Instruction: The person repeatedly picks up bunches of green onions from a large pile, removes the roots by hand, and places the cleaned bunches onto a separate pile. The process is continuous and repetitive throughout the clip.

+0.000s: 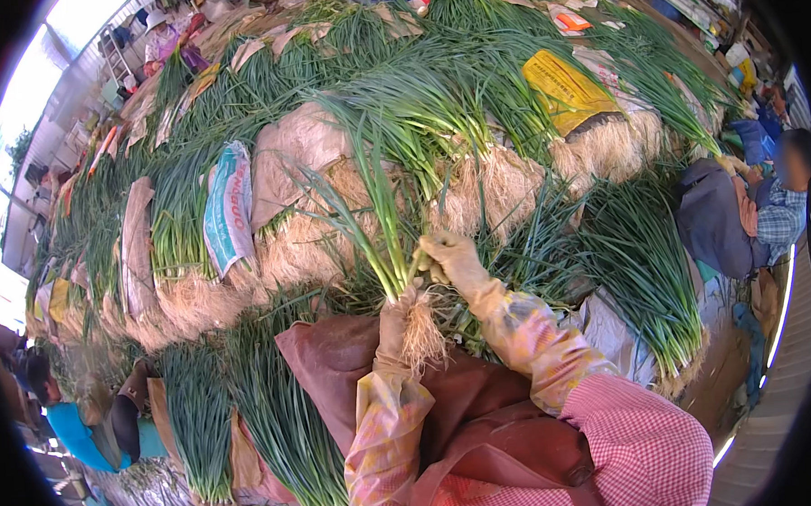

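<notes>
My left hand (pixel 396 324), in a tan glove, grips a small bunch of scallions (pixel 391 257) low on the white stems. Their green leaves point up and away, and the pale stringy roots (pixel 424 330) hang over the right side of the hand. Beside the stems, my right hand (pixel 452 256), gloved too, has its fingers curled together on a thin leaf strand (pixel 417 260). Both forearms wear patterned plastic sleeves. A dark red apron (pixel 479 392) covers my lap beneath the hands.
Rows of rooted scallion bundles (pixel 484 188) lie ahead, partly under sacks (pixel 299 159). Trimmed-looking bundles lie at right (pixel 651 290) and left (pixel 196 411). One person (pixel 776 203) sits at right holding scallions; others are at left (pixel 81 430) and far left (pixel 162 43).
</notes>
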A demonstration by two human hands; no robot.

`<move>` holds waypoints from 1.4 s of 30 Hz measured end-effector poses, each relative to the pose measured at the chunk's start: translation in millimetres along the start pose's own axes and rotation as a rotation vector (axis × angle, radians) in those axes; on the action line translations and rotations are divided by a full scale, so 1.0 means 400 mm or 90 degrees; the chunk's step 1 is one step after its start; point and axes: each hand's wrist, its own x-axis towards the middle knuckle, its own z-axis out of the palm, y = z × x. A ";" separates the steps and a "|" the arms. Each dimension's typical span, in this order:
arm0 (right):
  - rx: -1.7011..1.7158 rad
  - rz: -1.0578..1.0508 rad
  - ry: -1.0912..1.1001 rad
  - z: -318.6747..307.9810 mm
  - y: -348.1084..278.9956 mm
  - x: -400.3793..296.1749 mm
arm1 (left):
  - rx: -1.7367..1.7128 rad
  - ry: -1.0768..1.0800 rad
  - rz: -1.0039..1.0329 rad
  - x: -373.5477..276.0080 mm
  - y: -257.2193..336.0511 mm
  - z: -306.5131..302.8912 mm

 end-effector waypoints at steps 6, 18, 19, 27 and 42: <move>-0.075 0.009 0.109 -0.117 -0.012 -0.051 | 0.006 0.100 0.019 0.011 -0.001 0.016; -0.485 -0.011 0.100 0.033 0.019 0.080 | 0.320 0.132 0.122 0.027 -0.039 -0.008; -0.437 -0.016 0.097 0.042 0.007 0.054 | 0.342 0.149 0.123 0.035 -0.042 -0.019; -0.077 -0.147 0.004 0.000 -0.049 -0.151 | 0.310 0.250 0.096 0.043 -0.044 -0.024; -0.765 0.016 0.020 0.030 0.038 0.190 | 0.366 0.116 0.142 0.007 -0.027 0.034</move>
